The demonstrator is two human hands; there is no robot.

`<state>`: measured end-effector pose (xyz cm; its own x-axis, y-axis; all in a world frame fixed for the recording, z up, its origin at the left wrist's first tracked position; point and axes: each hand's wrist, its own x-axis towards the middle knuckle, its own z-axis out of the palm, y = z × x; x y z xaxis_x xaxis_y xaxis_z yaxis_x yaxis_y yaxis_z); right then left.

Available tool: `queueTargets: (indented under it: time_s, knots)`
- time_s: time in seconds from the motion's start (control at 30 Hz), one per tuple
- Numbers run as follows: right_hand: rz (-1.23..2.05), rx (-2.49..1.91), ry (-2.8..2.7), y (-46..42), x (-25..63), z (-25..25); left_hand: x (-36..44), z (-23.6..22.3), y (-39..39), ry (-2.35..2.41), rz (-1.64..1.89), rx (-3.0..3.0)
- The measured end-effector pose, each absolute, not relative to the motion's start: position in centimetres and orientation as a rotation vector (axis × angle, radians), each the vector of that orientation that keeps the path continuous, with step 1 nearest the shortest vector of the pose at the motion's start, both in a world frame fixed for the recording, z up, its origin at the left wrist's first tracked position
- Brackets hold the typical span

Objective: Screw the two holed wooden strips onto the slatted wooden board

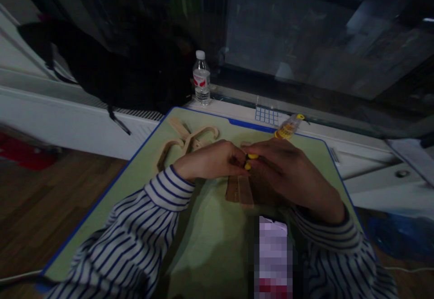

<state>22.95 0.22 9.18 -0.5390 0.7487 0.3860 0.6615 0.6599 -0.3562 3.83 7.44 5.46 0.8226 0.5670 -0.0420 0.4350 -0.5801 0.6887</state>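
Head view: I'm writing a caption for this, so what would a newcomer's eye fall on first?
First, the left hand and right hand, close together at a small yellow item over the pale green table. Next, the striped sleeves coming in from the lower left and lower right. Beyond the table's far edge, a clear bottle stands upright.

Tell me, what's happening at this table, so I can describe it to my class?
A person in striped sleeves works with both hands over the green table. The right hand holds a small yellow item, and the left hand meets it; the fingers hide much of it, so I can't tell what it is. Flat wooden pieces lie below the hands, with curved wooden pieces off to the left. A yellow-capped bottle is beyond the right hand.
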Motion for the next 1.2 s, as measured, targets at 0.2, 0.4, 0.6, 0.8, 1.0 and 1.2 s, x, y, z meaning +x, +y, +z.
queueTargets:
  time_s: [0.2, 0.4, 0.6, 0.8, 1.0, 1.2]
  knots:
    - [0.165, -1.135, -2.377, 0.2, 22.9, 9.0, 3.8, 5.1, 7.4, 0.678, 0.259, 2.287]
    - [0.173, -1.110, -2.353, 0.4, 22.8, 8.8, 3.9, 5.8, 7.1, 0.783, 0.310, 2.340]
    - [0.223, -1.120, -2.328, 0.4, 22.9, 8.8, 3.9, 5.6, 7.3, 0.800, 0.361, 2.332]
    - [0.307, -1.050, -2.362, 0.2, 23.1, 9.1, 3.7, 5.6, 7.4, 0.771, 0.328, 2.326]
    - [0.307, -1.075, -2.335, 0.3, 23.0, 8.7, 3.7, 5.7, 7.4, 0.723, 0.288, 2.309]
    - [0.254, -1.128, -2.319, 0.3, 22.9, 8.1, 3.5, 5.5, 7.3, 0.663, 0.288, 2.283]
